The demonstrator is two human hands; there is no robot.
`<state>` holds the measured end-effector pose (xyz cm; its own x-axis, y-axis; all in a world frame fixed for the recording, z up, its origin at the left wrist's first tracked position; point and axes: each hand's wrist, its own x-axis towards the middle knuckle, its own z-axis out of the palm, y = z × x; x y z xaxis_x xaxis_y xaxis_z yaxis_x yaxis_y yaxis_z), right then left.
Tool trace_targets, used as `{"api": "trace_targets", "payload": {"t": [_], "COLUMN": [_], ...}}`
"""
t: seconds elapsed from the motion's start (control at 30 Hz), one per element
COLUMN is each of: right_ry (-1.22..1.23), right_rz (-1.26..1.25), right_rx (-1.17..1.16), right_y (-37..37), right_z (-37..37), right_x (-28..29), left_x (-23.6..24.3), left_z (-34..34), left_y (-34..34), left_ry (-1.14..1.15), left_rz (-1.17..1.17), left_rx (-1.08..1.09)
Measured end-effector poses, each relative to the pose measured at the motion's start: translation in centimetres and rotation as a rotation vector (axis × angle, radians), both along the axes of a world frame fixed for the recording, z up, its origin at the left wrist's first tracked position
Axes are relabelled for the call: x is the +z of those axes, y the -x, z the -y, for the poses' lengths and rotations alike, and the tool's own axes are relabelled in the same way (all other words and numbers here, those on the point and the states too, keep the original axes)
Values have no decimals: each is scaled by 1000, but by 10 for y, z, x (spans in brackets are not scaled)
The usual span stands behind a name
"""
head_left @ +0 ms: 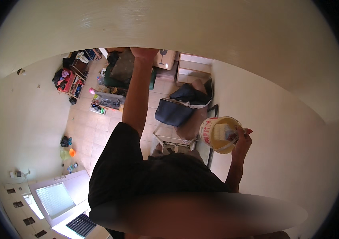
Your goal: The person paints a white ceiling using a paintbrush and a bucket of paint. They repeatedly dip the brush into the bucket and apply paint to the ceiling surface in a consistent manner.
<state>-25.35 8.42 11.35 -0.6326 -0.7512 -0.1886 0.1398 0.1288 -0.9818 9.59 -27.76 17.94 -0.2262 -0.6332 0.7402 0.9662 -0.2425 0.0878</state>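
My right hand is closed at the right rim of a white paint bucket with red print, held up in the air near the right wall. Cream paint coats the bucket's inside. A wide paintbrush with pale bristles lies tilted in its mouth, its handle running to my fingers, with a red tip showing past them. My left arm stretches straight up, and my left hand meets the edge of a cream overhead surface. That surface hides its fingers and anything in them.
I stand on a ladder high above the tiled floor. Below are a brown couch with a dark blue cover, a low table with clutter, and a red rack of clothes. A door stands lower left.
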Motion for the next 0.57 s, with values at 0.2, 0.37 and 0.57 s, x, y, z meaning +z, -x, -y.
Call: {"api": "trace_targets", "payload": {"t": [0.2,0.37,0.57], "right_ry": [-39,-45,-64], "right_rz": [9,1,46], "right_rx": [-32,-42,-89], "right_y": [2,3,2], "right_z": [2,0,3], "right_x": [-2,-3,-1], "left_x": [4,8,16], "left_z": [13,13,14], "left_y": [-2,5,15], "left_ry": [68,48,203], "left_rz": [-33,-11,-44], "left_rx": [28,42,5]}}
